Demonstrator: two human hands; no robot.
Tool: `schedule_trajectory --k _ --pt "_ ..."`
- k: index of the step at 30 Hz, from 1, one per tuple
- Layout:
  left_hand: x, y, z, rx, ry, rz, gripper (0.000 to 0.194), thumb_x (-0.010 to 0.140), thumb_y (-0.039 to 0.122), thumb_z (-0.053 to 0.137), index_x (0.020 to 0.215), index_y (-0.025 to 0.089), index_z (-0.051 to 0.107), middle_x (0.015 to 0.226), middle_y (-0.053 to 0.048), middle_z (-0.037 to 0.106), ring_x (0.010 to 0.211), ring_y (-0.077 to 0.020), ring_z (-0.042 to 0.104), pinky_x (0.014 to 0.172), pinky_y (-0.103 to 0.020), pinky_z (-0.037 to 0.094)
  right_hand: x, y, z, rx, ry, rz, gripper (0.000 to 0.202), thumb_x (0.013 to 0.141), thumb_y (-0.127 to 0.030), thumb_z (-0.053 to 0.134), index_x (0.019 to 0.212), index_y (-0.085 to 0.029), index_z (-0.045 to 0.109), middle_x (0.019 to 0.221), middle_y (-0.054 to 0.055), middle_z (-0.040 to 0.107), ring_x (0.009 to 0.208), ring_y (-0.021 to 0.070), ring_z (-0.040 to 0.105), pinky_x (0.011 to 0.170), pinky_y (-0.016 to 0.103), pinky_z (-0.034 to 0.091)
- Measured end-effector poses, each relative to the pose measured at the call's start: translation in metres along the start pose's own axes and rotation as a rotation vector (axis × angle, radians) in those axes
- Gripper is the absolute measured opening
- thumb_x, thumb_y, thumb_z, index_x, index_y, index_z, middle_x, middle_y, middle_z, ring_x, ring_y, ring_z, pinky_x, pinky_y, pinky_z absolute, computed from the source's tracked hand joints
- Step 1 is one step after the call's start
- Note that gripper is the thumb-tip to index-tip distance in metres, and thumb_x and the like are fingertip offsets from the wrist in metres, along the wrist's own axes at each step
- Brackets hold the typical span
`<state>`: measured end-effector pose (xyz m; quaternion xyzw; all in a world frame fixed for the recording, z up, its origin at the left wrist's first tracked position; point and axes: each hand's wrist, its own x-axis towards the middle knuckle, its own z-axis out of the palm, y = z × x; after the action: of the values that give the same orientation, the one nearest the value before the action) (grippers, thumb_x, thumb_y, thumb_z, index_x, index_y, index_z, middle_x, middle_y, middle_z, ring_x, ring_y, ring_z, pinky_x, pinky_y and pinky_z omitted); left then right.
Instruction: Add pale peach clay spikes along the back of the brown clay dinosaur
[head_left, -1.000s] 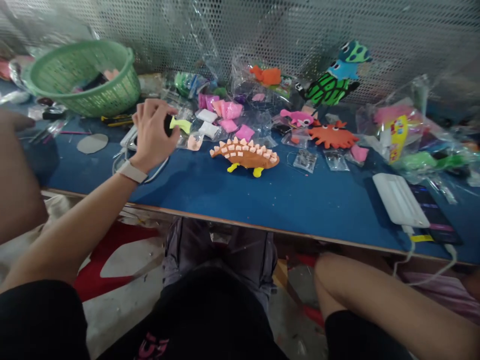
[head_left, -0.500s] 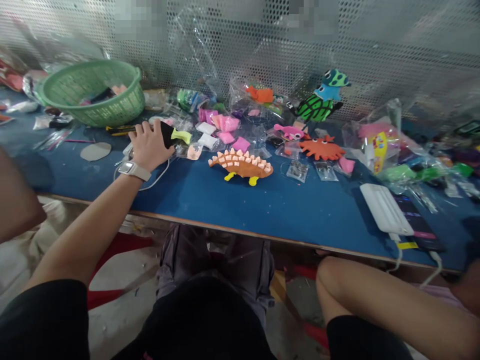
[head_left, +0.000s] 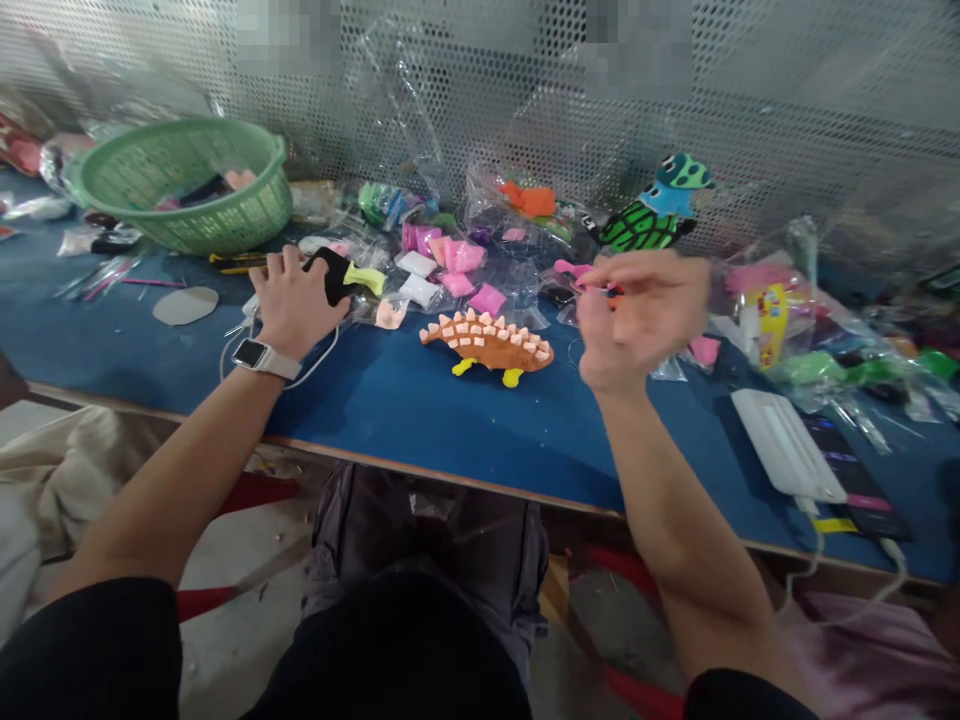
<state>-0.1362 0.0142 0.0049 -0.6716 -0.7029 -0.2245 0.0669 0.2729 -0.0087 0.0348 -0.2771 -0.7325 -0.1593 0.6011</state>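
Observation:
My left hand (head_left: pixel 296 300), a watch on its wrist, lies palm down on the blue table with its fingers spread. It touches or partly covers a black piece (head_left: pixel 335 275) with a yellow-green end (head_left: pixel 366 279); the contact under the palm is hidden. My right hand (head_left: pixel 645 315) is raised over the table on the right, blurred, its fingers bent; whether anything is in them I cannot make out. It hides most of an orange crab figure and part of a pink figure (head_left: pixel 571 268). Between my hands stands a brown clay dinosaur (head_left: pixel 487 342) with pale spikes and yellow feet.
A green basket (head_left: pixel 217 222) stands at the back left. Clay packets (head_left: pixel 457 255) and clear bags lie along the back, with a turtle figure (head_left: pixel 641 222) against the perforated panel. A white power bank (head_left: pixel 787 445) and a phone (head_left: pixel 859 480) with cables lie at the right front.
My right hand has come into view from the right and now hangs over the crab figure. My left hand keeps its place. A person's arm at the left edge has mostly left view.

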Motion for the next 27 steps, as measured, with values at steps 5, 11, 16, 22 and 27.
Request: schedule_trajectory --k 5,11,16,22,27 --pt "-0.003 0.011 -0.008 0.011 -0.056 -0.021 0.070 0.095 0.063 0.069 0.149 0.017 0.070 0.171 -0.024 0.050 0.159 -0.0581 0.044 0.127 -0.083 0.033 -0.020 0.000 0.011 0.033 -0.104 -0.010 0.012 0.103 -0.037 0.074 0.111 -0.032 0.068 0.100 0.001 0.078 0.094 0.0264 0.075 0.086 0.051 0.066" --pt "0.002 -0.007 -0.023 0.033 -0.072 -0.061 0.068 0.102 0.055 0.061 0.161 0.020 0.059 0.163 -0.017 0.059 0.151 -0.0477 0.053 0.129 -0.074 0.038 -0.021 -0.006 0.012 0.007 -0.132 -0.062 0.015 0.103 -0.030 0.073 0.116 -0.033 0.067 0.101 0.000 0.080 0.098 0.0272 0.076 0.092 0.052 0.063" --pt "0.015 -0.044 -0.028 -0.155 -0.136 -0.079 0.074 0.096 0.041 0.068 0.166 0.022 0.056 0.144 -0.006 0.079 0.131 -0.0289 0.066 0.128 -0.055 0.047 -0.022 -0.013 0.014 -0.023 -0.137 -0.074 0.012 0.104 -0.028 0.071 0.115 -0.033 0.066 0.102 0.001 0.081 0.099 0.0273 0.076 0.091 0.052 0.063" --pt "0.023 -0.063 -0.020 -0.308 -0.187 -0.046 0.086 0.091 0.045 0.069 0.170 0.019 0.048 0.152 -0.003 0.076 0.124 -0.0184 0.062 0.125 -0.042 0.049 -0.023 -0.015 0.017 0.000 -0.146 -0.100 0.014 0.104 -0.025 0.073 0.113 -0.033 0.067 0.101 -0.002 0.082 0.095 0.0251 0.077 0.087 0.049 0.062" --pt "0.026 -0.069 -0.015 -0.342 -0.205 -0.020 0.095 0.082 0.040 0.075 0.171 0.018 0.048 0.154 -0.005 0.074 0.126 -0.0192 0.061 0.128 -0.044 0.047 -0.025 -0.015 0.019 -0.001 -0.158 -0.069 0.010 0.104 -0.026 0.070 0.110 -0.033 0.068 0.101 -0.001 0.082 0.096 0.0261 0.077 0.090 0.051 0.061"
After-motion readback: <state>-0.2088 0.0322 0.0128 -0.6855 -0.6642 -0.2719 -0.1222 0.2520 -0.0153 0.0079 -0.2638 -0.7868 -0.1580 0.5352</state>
